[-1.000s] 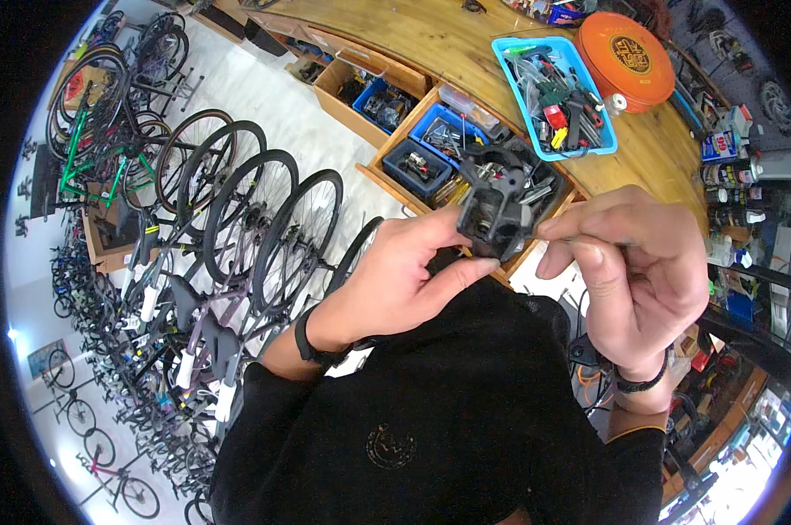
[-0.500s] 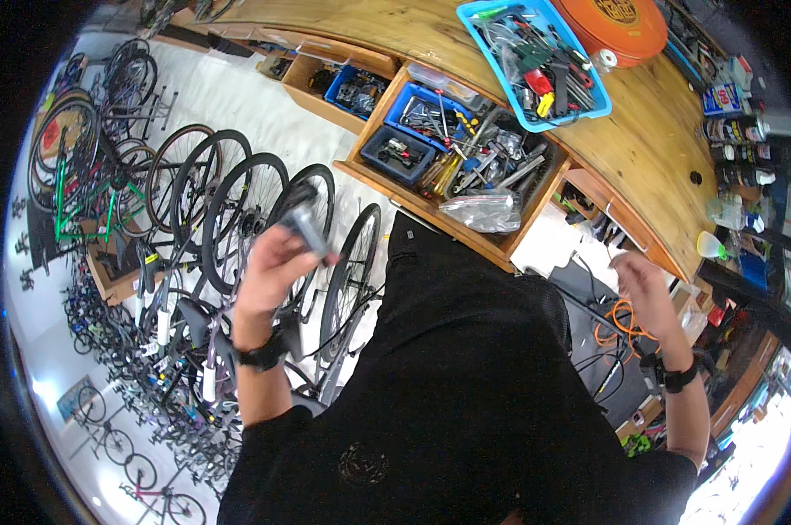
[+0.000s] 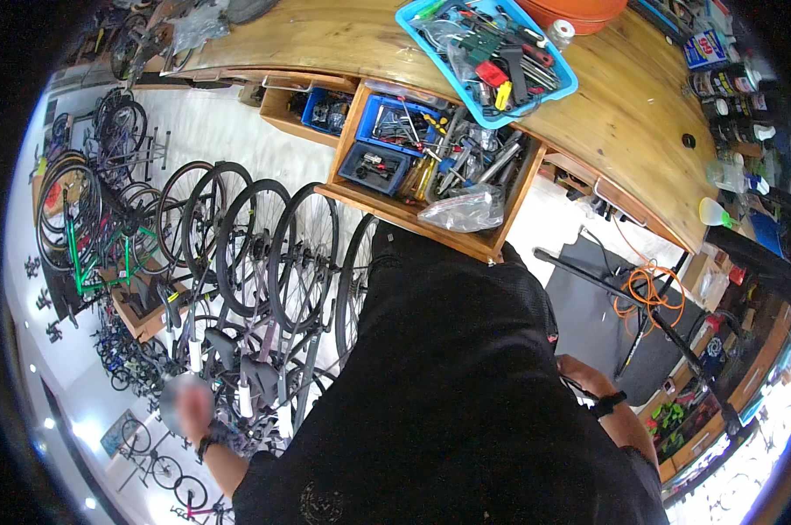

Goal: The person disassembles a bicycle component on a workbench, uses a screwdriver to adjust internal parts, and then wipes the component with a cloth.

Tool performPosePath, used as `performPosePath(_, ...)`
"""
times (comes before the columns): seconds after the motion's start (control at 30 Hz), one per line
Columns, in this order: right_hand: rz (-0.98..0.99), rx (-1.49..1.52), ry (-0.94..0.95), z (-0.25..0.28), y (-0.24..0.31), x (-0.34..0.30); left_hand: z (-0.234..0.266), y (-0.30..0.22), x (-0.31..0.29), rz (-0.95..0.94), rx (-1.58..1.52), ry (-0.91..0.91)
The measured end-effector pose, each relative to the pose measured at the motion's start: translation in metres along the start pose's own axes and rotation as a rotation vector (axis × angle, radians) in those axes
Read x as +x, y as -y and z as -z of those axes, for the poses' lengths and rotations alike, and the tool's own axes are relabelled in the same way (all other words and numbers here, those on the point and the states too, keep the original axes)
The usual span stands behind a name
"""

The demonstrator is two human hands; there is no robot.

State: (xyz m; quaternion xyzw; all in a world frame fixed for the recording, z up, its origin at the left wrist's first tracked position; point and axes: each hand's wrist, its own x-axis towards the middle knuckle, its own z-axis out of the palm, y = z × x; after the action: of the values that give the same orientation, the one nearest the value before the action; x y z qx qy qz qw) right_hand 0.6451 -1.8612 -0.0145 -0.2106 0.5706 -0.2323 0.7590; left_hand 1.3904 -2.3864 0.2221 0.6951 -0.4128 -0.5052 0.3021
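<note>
A tray (image 3: 498,119) sits on the workbench (image 3: 627,105) beyond the drawer (image 3: 525,197), bicycles (image 3: 299,255) standing left.

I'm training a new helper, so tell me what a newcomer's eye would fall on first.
Probably the open wooden drawer, crammed with tools, above centre, and the bright blue tray of tools above it on the workbench. Next come the row of bicycle wheels at left and the coil of orange cable at right. The person's left hand is a blur at lower left.

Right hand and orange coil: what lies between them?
In the head view, a stretch of dark grey mat lies between the right hand and the orange coil.
</note>
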Motion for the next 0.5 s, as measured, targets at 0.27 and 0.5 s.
performPosePath(0.27,-0.074,-0.07,0.25,-0.028,-0.071,-0.025,0.037,-0.244,-0.017,-0.311,-0.182,0.011)
performPosePath(0.5,-0.173,-0.437,-0.223,0.03,-0.065,0.035,-0.123,-0.415,0.02,-0.619,0.303,0.333)
